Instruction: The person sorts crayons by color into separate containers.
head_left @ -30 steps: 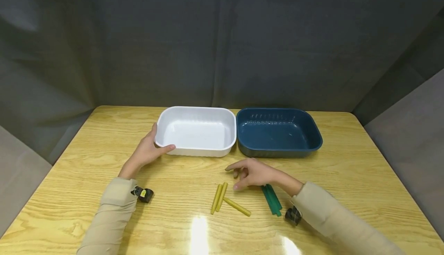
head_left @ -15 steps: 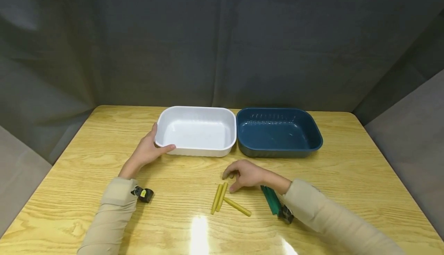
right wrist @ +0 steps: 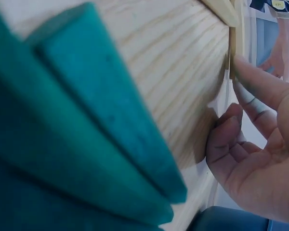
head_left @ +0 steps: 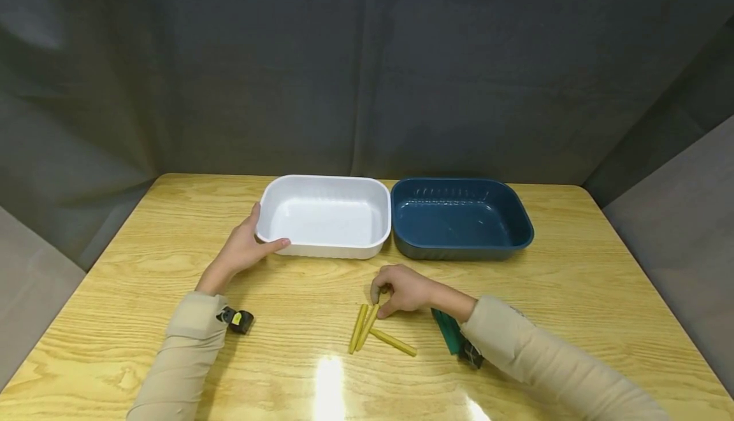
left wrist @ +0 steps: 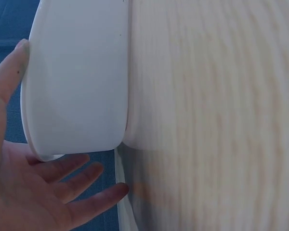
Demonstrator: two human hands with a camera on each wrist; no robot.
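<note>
My right hand lies on the wooden table, fingers curled over the far end of a yellow stick; thumb and forefinger pinch that end. In the right wrist view the thumb tip of this hand touches the stick's end. A second yellow stick lies alongside it and a third lies across, nearer me. Green sticks lie under my right wrist. My left hand rests with straight fingers against the left front corner of the white tub.
A dark blue tub stands directly right of the white one, the two sides touching. Both tubs hold nothing. A grey curtain hangs behind the table. Small black cameras sit at both wrists.
My right hand has slid left from above the green sticks to the yellow sticks and curled its fingers onto one stick's end. The left hand and both tubs have stayed still.
</note>
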